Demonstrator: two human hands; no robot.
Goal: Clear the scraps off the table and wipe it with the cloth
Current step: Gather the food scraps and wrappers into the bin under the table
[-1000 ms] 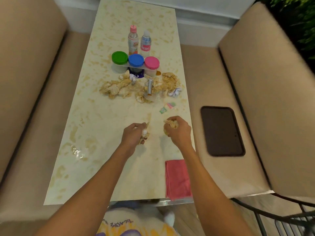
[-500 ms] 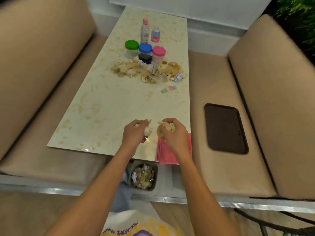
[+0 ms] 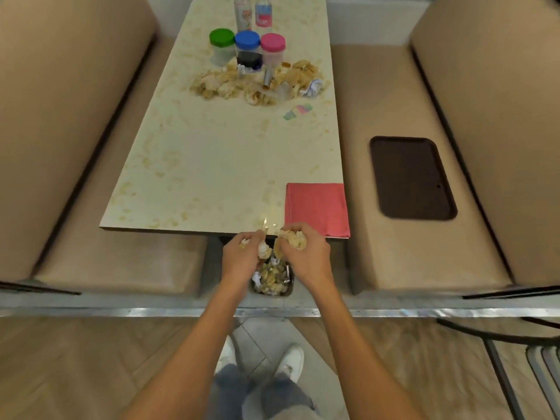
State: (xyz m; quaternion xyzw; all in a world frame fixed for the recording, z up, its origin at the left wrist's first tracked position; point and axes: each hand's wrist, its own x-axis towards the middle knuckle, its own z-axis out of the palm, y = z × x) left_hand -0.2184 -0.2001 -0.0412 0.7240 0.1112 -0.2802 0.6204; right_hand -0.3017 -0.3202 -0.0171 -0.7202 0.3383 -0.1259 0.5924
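Observation:
My left hand (image 3: 242,256) grips a small wad of scraps, and my right hand (image 3: 306,253) grips a bigger crumpled wad of scraps (image 3: 295,239). Both hover just past the near edge of the cream table (image 3: 212,159), above a small bin (image 3: 272,277) on the floor that holds more scraps. A heap of scraps (image 3: 257,83) lies far up the table. Folded flat at the table's near right corner is the pink cloth (image 3: 316,207).
Three jars with green, blue and pink lids (image 3: 247,40) and two bottles (image 3: 253,13) stand behind the heap. Small coloured paper bits (image 3: 298,112) lie near the right edge. A dark tray (image 3: 412,177) sits on the right bench. Beige benches flank the table.
Both hands have pulled back from over the table to beyond its near edge, over the bin, still holding scraps. The view has drawn back, so the bin and my feet now show.

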